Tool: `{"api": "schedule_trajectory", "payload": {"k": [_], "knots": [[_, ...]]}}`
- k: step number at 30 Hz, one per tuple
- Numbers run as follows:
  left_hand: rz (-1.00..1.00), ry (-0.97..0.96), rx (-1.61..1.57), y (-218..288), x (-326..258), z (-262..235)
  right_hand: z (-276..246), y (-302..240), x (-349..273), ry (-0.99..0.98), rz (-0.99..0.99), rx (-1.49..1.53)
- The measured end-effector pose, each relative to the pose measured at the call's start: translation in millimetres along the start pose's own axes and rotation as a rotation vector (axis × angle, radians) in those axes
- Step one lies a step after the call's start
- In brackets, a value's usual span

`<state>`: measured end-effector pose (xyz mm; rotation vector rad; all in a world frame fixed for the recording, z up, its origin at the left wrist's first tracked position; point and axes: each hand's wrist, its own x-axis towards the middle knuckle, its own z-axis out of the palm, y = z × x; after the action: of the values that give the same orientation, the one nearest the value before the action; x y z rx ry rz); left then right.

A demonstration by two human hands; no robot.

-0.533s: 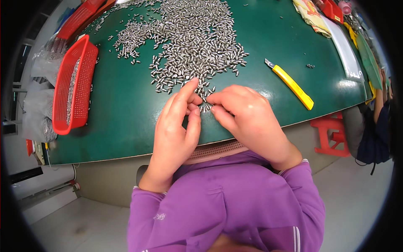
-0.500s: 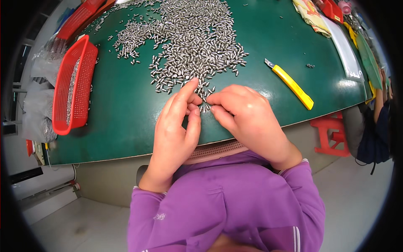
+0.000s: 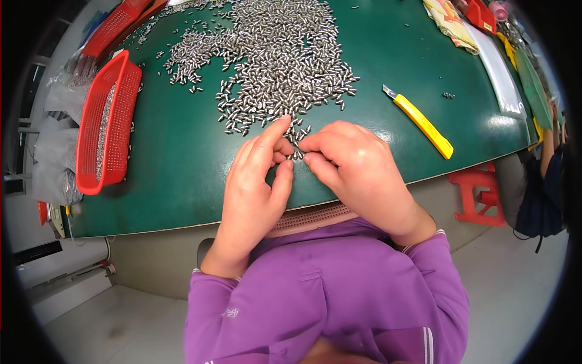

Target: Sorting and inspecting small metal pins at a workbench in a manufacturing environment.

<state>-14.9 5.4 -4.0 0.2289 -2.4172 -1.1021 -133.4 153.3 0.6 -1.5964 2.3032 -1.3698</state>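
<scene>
A large heap of small silver bullet-shaped metal pieces (image 3: 279, 67) lies spread over the green table (image 3: 176, 164). A narrow trail of them runs down from the heap to between my two hands. My left hand (image 3: 254, 173) is on the left of this trail, index finger stretched forward, thumb apart and the other fingers curled beside the pieces. From the right, my right hand (image 3: 357, 161) brings its bent index finger and thumb to the same few pieces in a loose pinch. What sits in that pinch is partly hidden by the fingertips.
A red perforated basket (image 3: 115, 124) holding metal pieces stands at the left, beside clear plastic bags (image 3: 57, 158). To the right lies a yellow utility knife (image 3: 422, 124), blade out. A red stool (image 3: 476, 197) is below the table's right edge. Bags and a cloth (image 3: 451, 24) line the far right.
My left thumb has drawn slightly away from the pieces, and the left hand has shifted a little to the right. The few pieces between the hands lie differently. My right hand has barely moved.
</scene>
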Motion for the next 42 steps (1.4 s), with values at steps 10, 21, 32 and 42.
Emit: {"api": "schedule_trajectory", "payload": {"k": [10,21,32,42], "knots": [[0.029,-0.011,0.033,-2.4,0.3,-0.6,2.0,3.8,3.5,-0.034,-0.05,0.038],[-0.02,0.023,-0.011,0.0,-2.0,-0.7,1.4,3.0,6.9,-0.05,-0.03,0.05],[0.018,0.022,-0.021,-2.3,-3.5,-1.1,-0.1,2.7,6.9,-0.051,-0.012,0.07],[-0.033,-0.019,0.027,2.9,-3.8,-4.6,6.1,1.1,3.4,-0.021,-0.023,0.011]]}}
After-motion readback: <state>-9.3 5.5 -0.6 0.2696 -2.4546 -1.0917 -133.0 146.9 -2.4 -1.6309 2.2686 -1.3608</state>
